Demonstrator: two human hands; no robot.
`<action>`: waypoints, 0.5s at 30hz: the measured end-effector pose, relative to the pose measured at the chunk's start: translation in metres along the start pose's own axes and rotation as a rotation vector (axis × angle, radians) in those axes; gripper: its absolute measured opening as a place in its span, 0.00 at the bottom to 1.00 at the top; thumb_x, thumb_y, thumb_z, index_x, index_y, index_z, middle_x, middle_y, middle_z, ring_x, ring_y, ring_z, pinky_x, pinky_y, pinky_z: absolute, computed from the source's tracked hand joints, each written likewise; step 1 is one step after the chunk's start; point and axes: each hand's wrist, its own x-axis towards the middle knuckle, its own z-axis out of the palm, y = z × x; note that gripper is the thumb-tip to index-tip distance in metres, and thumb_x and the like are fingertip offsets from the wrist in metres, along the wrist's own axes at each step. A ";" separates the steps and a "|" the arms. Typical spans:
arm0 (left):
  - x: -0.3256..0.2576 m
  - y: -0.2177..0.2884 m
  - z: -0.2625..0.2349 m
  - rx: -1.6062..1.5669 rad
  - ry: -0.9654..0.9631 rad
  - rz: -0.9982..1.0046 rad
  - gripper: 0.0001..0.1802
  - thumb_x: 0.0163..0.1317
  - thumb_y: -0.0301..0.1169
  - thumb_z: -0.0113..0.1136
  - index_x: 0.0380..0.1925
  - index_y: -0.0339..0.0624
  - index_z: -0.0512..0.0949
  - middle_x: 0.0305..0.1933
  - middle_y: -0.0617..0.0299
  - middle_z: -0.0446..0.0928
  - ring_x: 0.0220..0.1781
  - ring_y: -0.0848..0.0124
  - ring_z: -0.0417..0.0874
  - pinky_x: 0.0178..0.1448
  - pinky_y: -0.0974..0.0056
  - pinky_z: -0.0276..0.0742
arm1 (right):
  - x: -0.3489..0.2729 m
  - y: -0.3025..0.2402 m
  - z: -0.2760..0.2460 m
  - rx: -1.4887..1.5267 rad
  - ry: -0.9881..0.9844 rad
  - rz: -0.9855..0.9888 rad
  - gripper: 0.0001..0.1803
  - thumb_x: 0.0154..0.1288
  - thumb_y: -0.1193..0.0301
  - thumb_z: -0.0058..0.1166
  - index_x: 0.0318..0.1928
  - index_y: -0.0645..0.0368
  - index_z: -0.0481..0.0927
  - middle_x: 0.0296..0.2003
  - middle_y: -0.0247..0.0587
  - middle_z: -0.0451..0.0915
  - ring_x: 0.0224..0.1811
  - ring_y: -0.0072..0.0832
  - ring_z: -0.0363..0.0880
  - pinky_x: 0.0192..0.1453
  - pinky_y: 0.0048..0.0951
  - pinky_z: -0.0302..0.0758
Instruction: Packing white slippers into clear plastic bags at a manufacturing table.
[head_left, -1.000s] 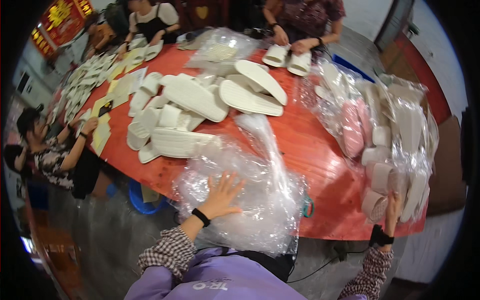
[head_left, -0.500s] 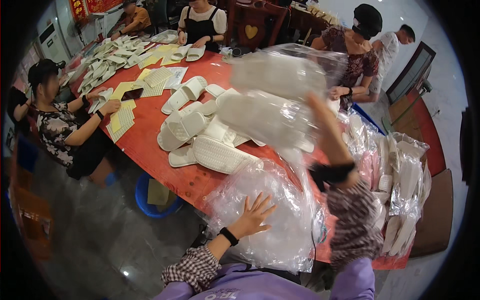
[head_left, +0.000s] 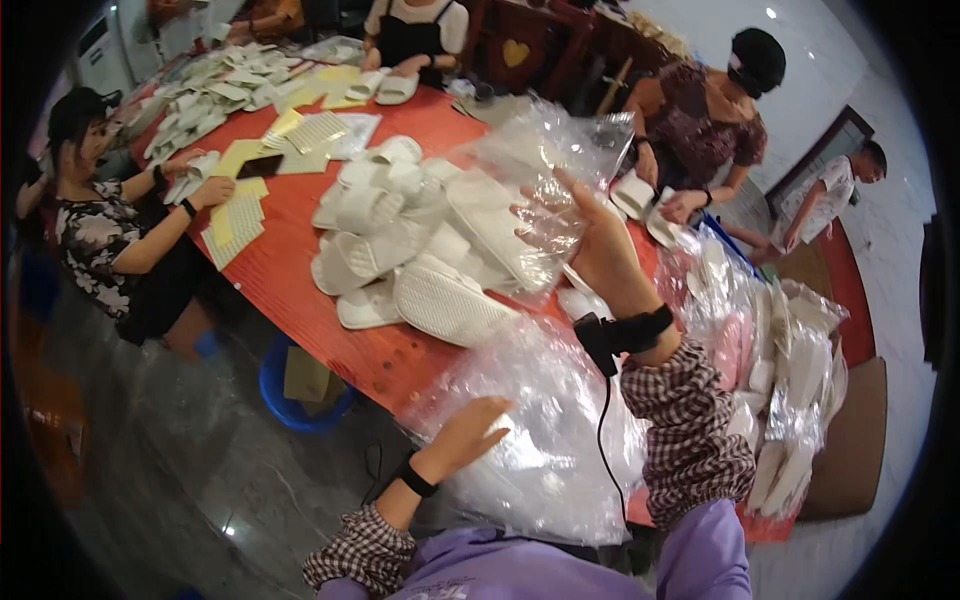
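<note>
My left hand (head_left: 465,436) lies over a stack of clear plastic bags (head_left: 560,480) at the table's near edge, its fingers stretched out and nothing in it. Farther off, my right hand (head_left: 605,262) is spread, fingers apart, against the clear bag around a pair of white slippers (head_left: 488,212). Some of its fingertips blur into the shiny film. That bagged pair rests at the right side of a heap of loose white slippers (head_left: 365,210). A single slipper with a ribbed sole (head_left: 450,302) lies sole-up in front of the heap.
Bagged slippers (head_left: 795,365) pile up on the right side of the red table (head_left: 330,310). Co-workers handle slippers at the left, back and right. Yellow sheets (head_left: 235,215) and a phone (head_left: 261,167) lie at left. A blue bin (head_left: 300,385) stands on the floor.
The bagged slippers have come down from the air onto the heap. My right hand has moved left, spreading its fingers; my left hand has shifted slightly left, fingers closer together.
</note>
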 end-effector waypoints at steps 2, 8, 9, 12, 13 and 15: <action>-0.015 -0.017 0.009 0.084 0.030 0.006 0.29 0.63 0.35 0.60 0.63 0.37 0.67 0.62 0.46 0.71 0.65 0.51 0.69 0.69 0.54 0.64 | -0.043 -0.014 0.021 0.071 -0.064 -0.018 0.34 0.75 0.57 0.40 0.73 0.56 0.48 0.66 0.58 0.63 0.64 0.52 0.69 0.62 0.47 0.75; -0.021 -0.013 -0.009 0.032 0.047 -0.117 0.28 0.64 0.35 0.58 0.62 0.36 0.68 0.61 0.43 0.71 0.64 0.49 0.69 0.69 0.56 0.63 | -0.209 0.001 -0.015 -0.231 0.222 0.122 0.32 0.74 0.59 0.43 0.73 0.55 0.53 0.61 0.50 0.70 0.60 0.41 0.73 0.60 0.40 0.75; -0.017 -0.017 -0.007 -0.062 0.057 -0.150 0.27 0.63 0.33 0.58 0.61 0.36 0.69 0.60 0.43 0.72 0.63 0.49 0.71 0.68 0.55 0.63 | -0.239 0.020 -0.037 -0.283 0.289 0.176 0.32 0.74 0.60 0.44 0.72 0.55 0.53 0.59 0.48 0.72 0.56 0.38 0.76 0.57 0.38 0.76; -0.033 -0.040 -0.018 -0.096 -0.022 -0.353 0.19 0.61 0.26 0.54 0.53 0.35 0.74 0.53 0.46 0.76 0.56 0.54 0.75 0.62 0.59 0.68 | -0.317 0.065 -0.061 -0.281 0.387 0.321 0.29 0.75 0.65 0.44 0.72 0.56 0.56 0.51 0.44 0.76 0.47 0.28 0.79 0.50 0.31 0.79; -0.027 -0.023 -0.030 -0.059 -0.136 -0.487 0.16 0.61 0.25 0.53 0.50 0.34 0.75 0.51 0.47 0.77 0.54 0.56 0.76 0.60 0.60 0.69 | -0.337 0.081 -0.068 -0.284 0.377 0.347 0.30 0.75 0.65 0.44 0.72 0.56 0.54 0.50 0.44 0.77 0.43 0.27 0.80 0.47 0.30 0.80; -0.037 -0.012 -0.029 -0.174 0.312 -0.412 0.11 0.60 0.20 0.49 0.43 0.32 0.73 0.45 0.50 0.76 0.48 0.58 0.76 0.56 0.62 0.70 | -0.353 0.104 -0.073 -0.256 0.396 0.389 0.30 0.75 0.67 0.44 0.73 0.56 0.54 0.49 0.44 0.78 0.40 0.27 0.81 0.44 0.29 0.80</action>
